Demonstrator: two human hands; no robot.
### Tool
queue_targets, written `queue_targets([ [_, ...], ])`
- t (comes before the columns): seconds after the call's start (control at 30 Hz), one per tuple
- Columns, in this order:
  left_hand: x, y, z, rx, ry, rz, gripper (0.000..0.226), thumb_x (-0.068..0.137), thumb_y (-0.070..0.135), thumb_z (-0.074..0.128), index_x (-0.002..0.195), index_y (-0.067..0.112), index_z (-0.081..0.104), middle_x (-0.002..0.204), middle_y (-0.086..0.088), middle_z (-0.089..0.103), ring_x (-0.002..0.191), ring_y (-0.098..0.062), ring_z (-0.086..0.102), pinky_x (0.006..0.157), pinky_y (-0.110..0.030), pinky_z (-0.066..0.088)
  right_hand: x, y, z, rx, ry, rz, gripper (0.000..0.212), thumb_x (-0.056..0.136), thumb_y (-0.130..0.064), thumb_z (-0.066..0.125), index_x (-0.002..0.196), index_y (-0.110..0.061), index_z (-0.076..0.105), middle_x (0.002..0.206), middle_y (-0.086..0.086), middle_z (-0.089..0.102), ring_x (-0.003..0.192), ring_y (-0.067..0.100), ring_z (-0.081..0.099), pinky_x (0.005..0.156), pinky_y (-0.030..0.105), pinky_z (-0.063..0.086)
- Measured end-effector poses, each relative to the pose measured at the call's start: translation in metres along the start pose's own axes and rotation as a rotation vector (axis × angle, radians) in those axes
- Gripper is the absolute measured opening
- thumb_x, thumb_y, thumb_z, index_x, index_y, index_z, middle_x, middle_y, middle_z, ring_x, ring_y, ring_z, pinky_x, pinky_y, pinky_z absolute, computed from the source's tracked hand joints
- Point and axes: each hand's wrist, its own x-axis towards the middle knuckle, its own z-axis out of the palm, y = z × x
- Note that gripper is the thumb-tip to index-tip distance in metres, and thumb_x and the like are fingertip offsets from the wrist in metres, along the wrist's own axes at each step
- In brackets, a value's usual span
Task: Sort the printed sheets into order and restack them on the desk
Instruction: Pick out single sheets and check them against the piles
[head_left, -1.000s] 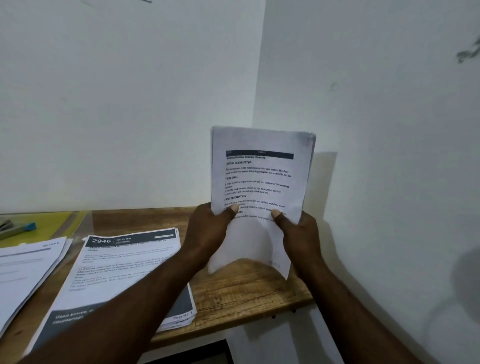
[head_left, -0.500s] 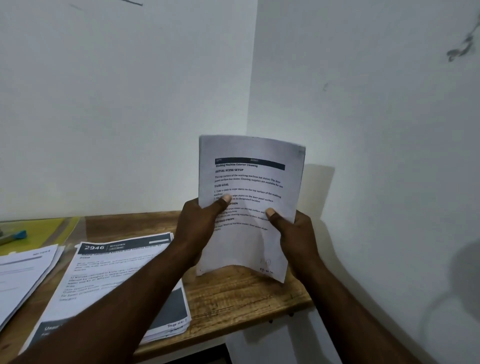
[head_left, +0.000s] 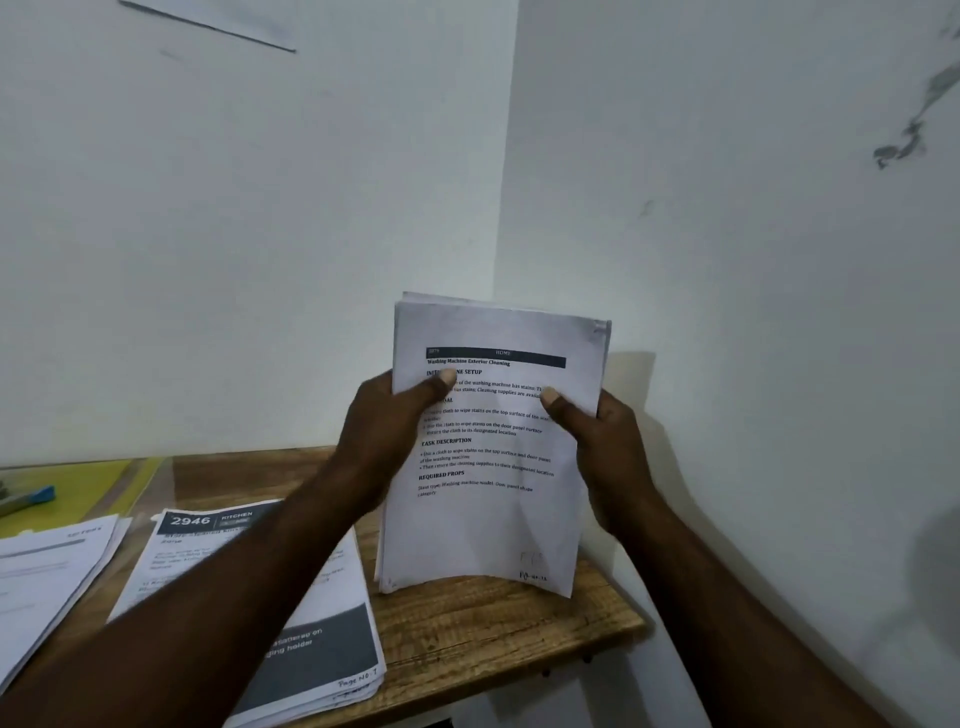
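A bundle of printed sheets (head_left: 488, 525) stands upright with its lower edge at or just above the wooden desk (head_left: 498, 634), near the right corner. Its front page is headed "Washing Machine Exterior Cleaning". My left hand (head_left: 384, 426) grips the bundle's left edge, thumb across the front page. My right hand (head_left: 602, 447) grips the right edge, thumb on the text. A second stack (head_left: 311, 644), topped by a page marked "2946 KITCHEN", lies flat on the desk under my left forearm. A third pile of sheets (head_left: 47, 571) lies at the far left.
White walls meet in a corner right behind the held bundle. A yellow folder (head_left: 78, 493) with a blue-tipped pen (head_left: 31, 499) lies at the desk's back left. The desk's right end stops just past the bundle.
The bundle has come down from mid-air until its bottom edge reaches the desk. Both hands have slid higher up its sides, thumbs now near the top text.
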Motion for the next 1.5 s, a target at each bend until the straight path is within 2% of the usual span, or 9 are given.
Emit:
queue_targets([
  [0.27, 0.014, 0.018, 0.004, 0.046, -0.017, -0.031, 0.021, 0.093, 0.03, 0.079, 0.105, 0.013, 0.077, 0.094, -0.007, 0.082, 0.085, -0.031, 0.08, 0.088, -0.056, 0.063, 0.016, -0.023, 0.01, 0.034, 0.038, 0.016, 0.009, 0.099, -0.023, 0.072, 0.104, -0.018, 0.076, 0.098, 0.004, 0.081, 0.089, 0.028, 0.079, 0.085, 0.052, 0.064],
  [0.43, 0.0, 0.004, 0.002, 0.0, -0.016, -0.081, 0.025, 0.093, 0.033, 0.079, 0.107, 0.013, 0.079, 0.097, -0.009, 0.081, 0.088, -0.032, 0.079, 0.09, -0.055, 0.062, 0.002, -0.008, 0.008, 0.021, 0.026, 0.071, 0.01, 0.099, -0.021, 0.071, 0.108, -0.02, 0.076, 0.098, 0.001, 0.082, 0.09, 0.026, 0.079, 0.078, 0.043, 0.065],
  [0.73, 0.002, 0.004, 0.001, 0.148, -0.017, -0.046, 0.027, 0.092, 0.043, 0.079, 0.107, 0.021, 0.079, 0.095, 0.0, 0.082, 0.086, -0.023, 0.08, 0.09, -0.052, 0.063, 0.006, -0.016, 0.008, -0.024, 0.044, 0.057, 0.007, 0.099, -0.023, 0.071, 0.105, -0.022, 0.075, 0.096, 0.001, 0.082, 0.085, 0.025, 0.079, 0.084, 0.051, 0.065],
  [0.9, 0.014, 0.028, -0.007, 0.25, 0.085, 0.167, 0.033, 0.09, 0.052, 0.075, 0.107, 0.024, 0.077, 0.097, 0.003, 0.081, 0.088, -0.018, 0.078, 0.086, -0.051, 0.064, 0.01, -0.008, 0.008, -0.15, 0.066, 0.008, 0.012, 0.099, -0.033, 0.072, 0.107, -0.025, 0.075, 0.099, 0.0, 0.081, 0.088, 0.025, 0.078, 0.085, 0.055, 0.064],
  [1.03, 0.026, 0.052, -0.019, 0.474, 0.183, 0.445, 0.034, 0.095, 0.03, 0.074, 0.128, 0.035, 0.07, 0.105, 0.011, 0.075, 0.092, -0.002, 0.07, 0.084, -0.024, 0.057, 0.012, -0.003, 0.009, -0.147, 0.078, 0.009, 0.013, 0.097, -0.034, 0.074, 0.105, -0.023, 0.076, 0.097, 0.0, 0.081, 0.087, 0.025, 0.078, 0.085, 0.056, 0.063],
  [1.13, 0.027, 0.056, -0.029, 0.616, 0.182, 0.535, 0.027, 0.098, 0.028, 0.07, 0.124, 0.035, 0.074, 0.095, 0.015, 0.075, 0.079, 0.005, 0.066, 0.074, -0.013, 0.049, 0.012, -0.005, 0.009, -0.146, 0.089, 0.021, 0.016, 0.097, -0.032, 0.074, 0.109, -0.021, 0.076, 0.097, 0.001, 0.081, 0.086, 0.025, 0.079, 0.084, 0.056, 0.064],
  [1.23, 0.026, 0.053, -0.033, 0.705, 0.184, 0.617, 0.022, 0.101, 0.026, 0.067, 0.12, 0.027, 0.079, 0.104, 0.016, 0.077, 0.082, 0.015, 0.063, 0.08, -0.004, 0.044, 0.01, -0.007, 0.009, -0.149, 0.086, 0.017, 0.018, 0.097, -0.032, 0.074, 0.112, -0.022, 0.075, 0.1, 0.0, 0.081, 0.088, 0.025, 0.079, 0.086, 0.056, 0.063],
  [1.4, 0.025, 0.05, -0.032, 0.769, 0.194, 0.686, 0.025, 0.101, 0.022, 0.067, 0.123, 0.02, 0.078, 0.12, 0.002, 0.077, 0.112, -0.006, 0.07, 0.095, -0.001, 0.039, 0.008, -0.024, 0.009, -0.23, 0.169, -0.176, 0.017, 0.1, -0.033, 0.069, 0.116, -0.033, 0.068, 0.103, -0.007, 0.078, 0.092, 0.012, 0.076, 0.086, 0.049, 0.064],
  [1.5, 0.025, 0.051, -0.03, 0.763, 0.191, 0.722, 0.025, 0.101, 0.021, 0.067, 0.123, 0.019, 0.078, 0.12, 0.001, 0.077, 0.113, -0.007, 0.069, 0.1, -0.012, 0.045, 0.012, -0.045, 0.004, -0.283, 0.3, -0.37, 0.035, 0.101, -0.017, 0.067, 0.129, -0.037, 0.064, 0.102, -0.009, 0.077, 0.09, 0.003, 0.074, 0.084, 0.03, 0.062],
])
